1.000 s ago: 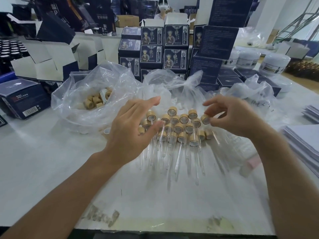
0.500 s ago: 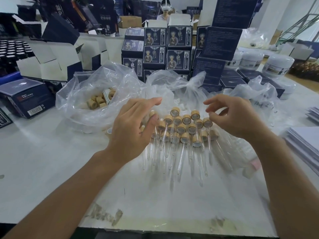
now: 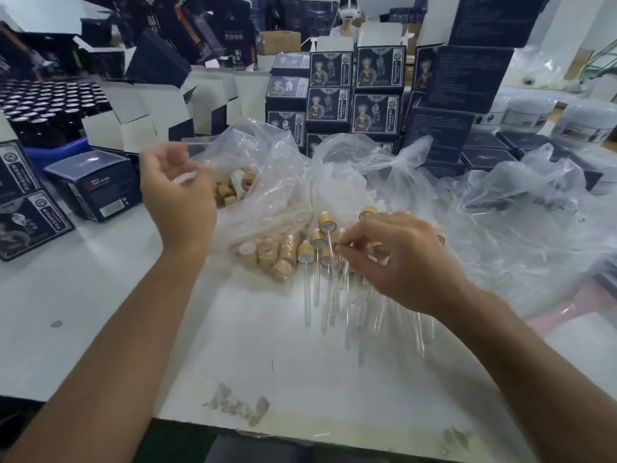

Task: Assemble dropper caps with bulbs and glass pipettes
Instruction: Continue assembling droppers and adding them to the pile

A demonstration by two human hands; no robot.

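Head view: left hand (image 3: 178, 198) raised, fingers curled, pinching the clear plastic bag (image 3: 267, 182) of loose bamboo caps (image 3: 230, 192). Right hand (image 3: 400, 259) pinches a glass pipette (image 3: 330, 243) over the assembled droppers (image 3: 320, 262) lying under and just left of it.

Left hand (image 3: 180, 198) lifted to cap bag (image 3: 253, 182); right hand (image 3: 397, 259) dropped onto assembled droppers (image 3: 325, 242).

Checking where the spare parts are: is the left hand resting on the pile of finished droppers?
No. The left hand is raised at the plastic bag of caps, while the right hand lies over the droppers.
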